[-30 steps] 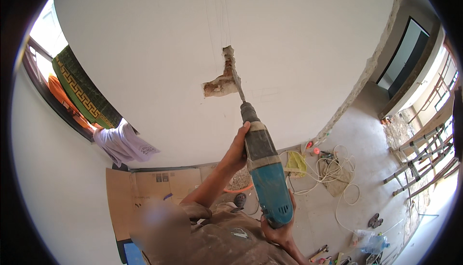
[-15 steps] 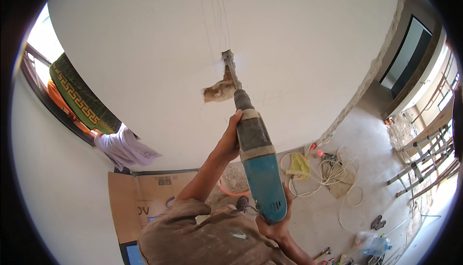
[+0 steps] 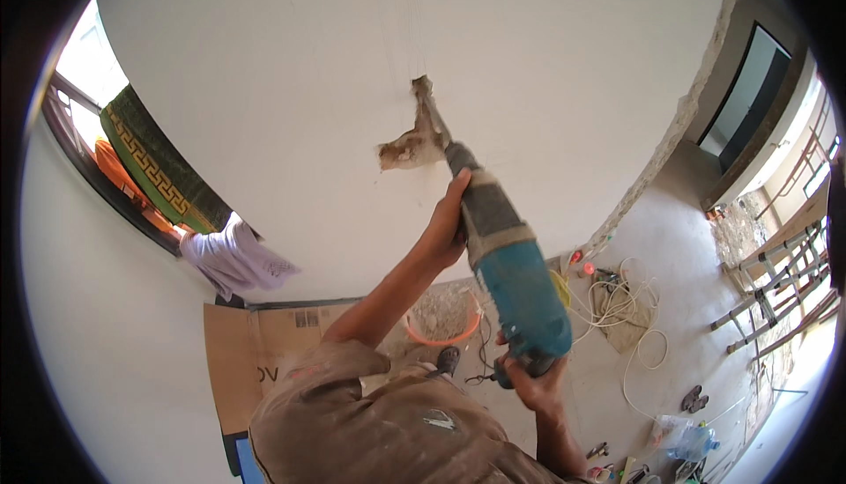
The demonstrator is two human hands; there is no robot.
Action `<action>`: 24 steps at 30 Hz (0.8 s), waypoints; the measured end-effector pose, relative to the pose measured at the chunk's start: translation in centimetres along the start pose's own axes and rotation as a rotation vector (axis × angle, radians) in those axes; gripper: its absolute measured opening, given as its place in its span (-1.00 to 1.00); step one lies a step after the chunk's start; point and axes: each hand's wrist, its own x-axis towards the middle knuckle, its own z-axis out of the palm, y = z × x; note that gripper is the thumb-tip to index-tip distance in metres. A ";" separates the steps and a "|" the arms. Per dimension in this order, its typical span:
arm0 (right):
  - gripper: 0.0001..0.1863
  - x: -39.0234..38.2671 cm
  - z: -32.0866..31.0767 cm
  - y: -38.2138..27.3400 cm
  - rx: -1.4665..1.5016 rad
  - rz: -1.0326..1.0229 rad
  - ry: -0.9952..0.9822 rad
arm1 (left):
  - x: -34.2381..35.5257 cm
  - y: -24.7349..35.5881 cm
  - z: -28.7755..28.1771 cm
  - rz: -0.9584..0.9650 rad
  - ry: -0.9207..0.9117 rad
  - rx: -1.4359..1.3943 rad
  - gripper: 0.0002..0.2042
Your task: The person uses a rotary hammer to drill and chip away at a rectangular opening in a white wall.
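A teal and black rotary hammer (image 3: pixel 522 295) slants up and left toward the white wall (image 3: pixel 264 61). My left hand (image 3: pixel 451 220) is wrapped round its dark front housing, just behind the chuck. At the rear, my right hand (image 3: pixel 539 385) grips the handle, partly hidden by the teal body. The chisel bit (image 3: pixel 434 120) reaches into a rough, broken-out hole (image 3: pixel 407 151) in the wall; its tip is hard to make out. That hole has a narrow upper slot and a wider part to the lower left, with brown material exposed.
Below the tool stands an orange-rimmed container (image 3: pixel 443 341) with rubble inside. Cardboard (image 3: pixel 231 352) lies at lower left. Coiled white cable (image 3: pixel 648 308), dark shoes (image 3: pixel 694 399) and a clear plastic bottle (image 3: pixel 696 443) lie on the floor at right. Cloths (image 3: pixel 236 257) hang at the left opening; a ladder (image 3: pixel 775 295) is far right.
The hammer's rear has swung right and slightly up with my right hand, so the tool slants more. My left hand has shifted a little right and up, still gripping the front.
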 end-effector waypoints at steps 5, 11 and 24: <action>0.01 -2.3 0.6 0.1 0.067 -0.023 -0.072 | -2.4 -2.1 -1.9 -0.071 -0.041 0.066 -0.39; 0.01 -2.0 0.7 -0.6 0.041 -0.039 -0.063 | -2.5 -1.5 -1.9 -0.020 -0.077 0.047 -0.35; -0.24 9.5 -1.0 -24.6 -0.289 0.023 -0.066 | 0.8 6.9 6.8 0.123 -0.411 -0.270 -0.43</action>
